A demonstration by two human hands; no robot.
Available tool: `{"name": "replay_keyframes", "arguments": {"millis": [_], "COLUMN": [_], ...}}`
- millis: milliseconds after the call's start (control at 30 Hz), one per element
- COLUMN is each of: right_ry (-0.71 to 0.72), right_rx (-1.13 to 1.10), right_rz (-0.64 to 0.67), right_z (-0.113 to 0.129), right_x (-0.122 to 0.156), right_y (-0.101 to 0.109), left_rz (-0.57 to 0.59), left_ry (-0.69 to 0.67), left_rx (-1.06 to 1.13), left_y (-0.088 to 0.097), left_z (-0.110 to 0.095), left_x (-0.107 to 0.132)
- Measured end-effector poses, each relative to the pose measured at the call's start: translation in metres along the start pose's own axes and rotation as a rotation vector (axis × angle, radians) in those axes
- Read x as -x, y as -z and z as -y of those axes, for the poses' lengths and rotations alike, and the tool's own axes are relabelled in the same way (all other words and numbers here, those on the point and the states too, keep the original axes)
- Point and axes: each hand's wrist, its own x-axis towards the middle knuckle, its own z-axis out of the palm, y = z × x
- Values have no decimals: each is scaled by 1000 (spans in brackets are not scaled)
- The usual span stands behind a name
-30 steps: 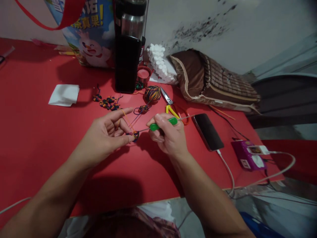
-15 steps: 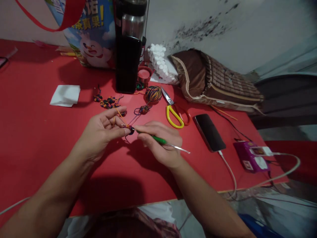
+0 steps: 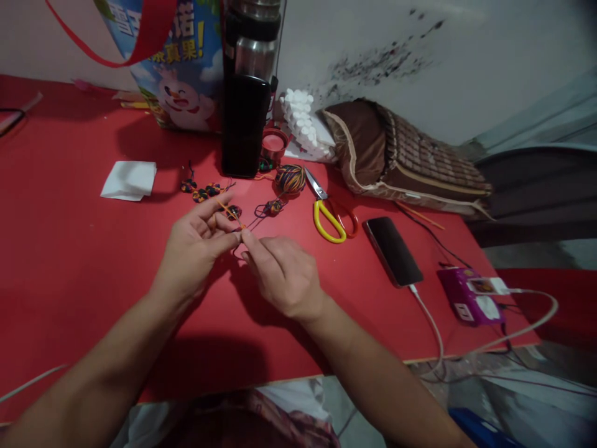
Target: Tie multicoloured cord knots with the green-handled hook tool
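Observation:
Both of my hands meet over the red table (image 3: 69,249). My left hand (image 3: 193,246) pinches a small multicoloured knotted cord piece (image 3: 239,231) between thumb and forefinger, with an orange strand running up across its fingers. My right hand (image 3: 280,274) is closed, its fingertips pinching at the same knotted piece right against the left fingertips. The green-handled tool does not show. The cord leads back past a small knot (image 3: 273,207) to a multicoloured yarn ball (image 3: 289,178).
Several finished knotted pieces (image 3: 205,190) lie beyond my left hand. Yellow-handled scissors (image 3: 330,219), a charging phone (image 3: 392,250), a purple box (image 3: 467,297), white paper (image 3: 129,180), a black flask (image 3: 245,124), a printed bag (image 3: 181,68) and a brown cushion (image 3: 405,158) stand around.
My right hand swung the green-handled tool from level to pointing down-right, then closed in on the knot; the tool is now out of sight. The left hand kept its pinch.

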Motion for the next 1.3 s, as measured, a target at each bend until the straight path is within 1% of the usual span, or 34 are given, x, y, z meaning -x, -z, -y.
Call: {"name": "replay_keyframes", "arguments": {"millis": [67, 233, 400, 533, 600, 667, 767, 833, 933, 1000, 1100, 1200, 1300], "right_ry": [-41, -125, -223, -304, -409, -574, -887, -1058, -1189, -1233, -1259, -1232, -1198], "right_rx": [-19, -138, -252, -402, -510, -635, -885, -1074, -1330, -1457, -1579, -1643, -1639], "right_rz": [-3, -14, -1, 6, 10, 33, 91, 113, 133, 144, 139, 110, 86], "right_z": [5, 11, 9, 4, 0, -5, -16, -23, -31, -33, -31, -26, -19], "right_x": [1, 1, -3, -7, -11, -14, -16, -16, -16, -18, -23, -26, -25], "right_y": [-1, 4, 14, 23, 28, 34, 41, 43, 43, 41, 38, 37, 36], "left_rz": [-5, -13, -15, 11, 51, 105, 226, 324, 431, 452, 437, 416, 400], "left_ry": [-102, -222, -271, -291, -287, -274, -214, -142, -78, -77, -34, 17, 19], "left_rx": [-107, -285, -347, -406, -426, -440, -433, -391, -316, -290, -216, -123, -92], "left_y": [-1, 1, 6, 9, 10, 12, 15, 17, 20, 21, 19, 17, 15], "left_z": [1, -1, -3, -2, -2, -3, -5, -7, -8, -8, -7, -5, -3], "left_x": [2, 3, -1, -4, -5, -5, -4, -4, -4, -3, 1, 4, 4]}}
